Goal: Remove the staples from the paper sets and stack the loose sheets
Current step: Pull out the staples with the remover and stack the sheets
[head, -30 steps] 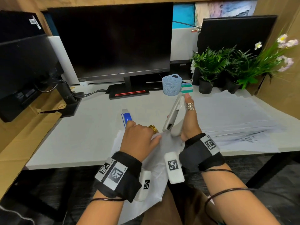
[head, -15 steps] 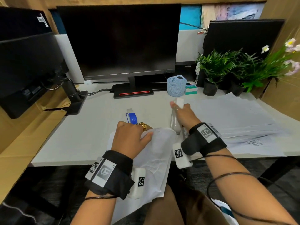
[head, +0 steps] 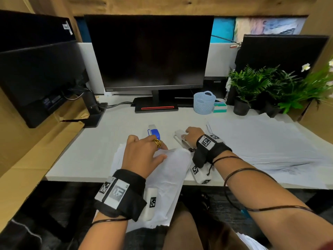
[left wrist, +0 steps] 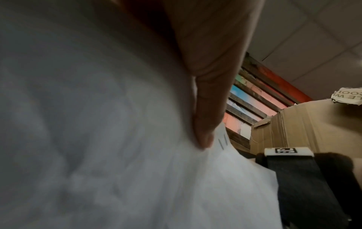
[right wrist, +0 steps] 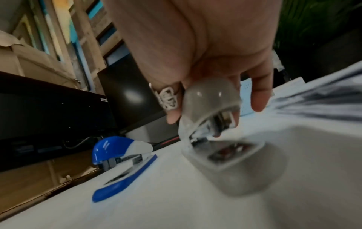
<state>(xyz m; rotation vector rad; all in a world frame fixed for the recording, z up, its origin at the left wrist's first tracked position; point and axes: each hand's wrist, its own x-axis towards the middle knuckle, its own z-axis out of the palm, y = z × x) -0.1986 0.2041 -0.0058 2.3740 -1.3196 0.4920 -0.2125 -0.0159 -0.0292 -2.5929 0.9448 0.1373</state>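
Note:
My left hand grips a stapled paper set that droops over the desk's front edge. In the left wrist view its thumb presses the paper beside two staples at the corner. My right hand holds a grey stapler low on the desk, just right of the paper's corner. The right wrist view shows its fingers curled round the grey stapler, whose base is at the desk surface. A spread pile of loose sheets lies to the right.
A blue stapler lies just beyond my left hand, seen also as the blue stapler. A monitor, a small blue basket and potted plants line the back of the desk. Cardboard borders the left side.
My right hand has brought the grey stapler down from upright above the paper corner to lie low on the desk. My left hand keeps its hold on the paper set.

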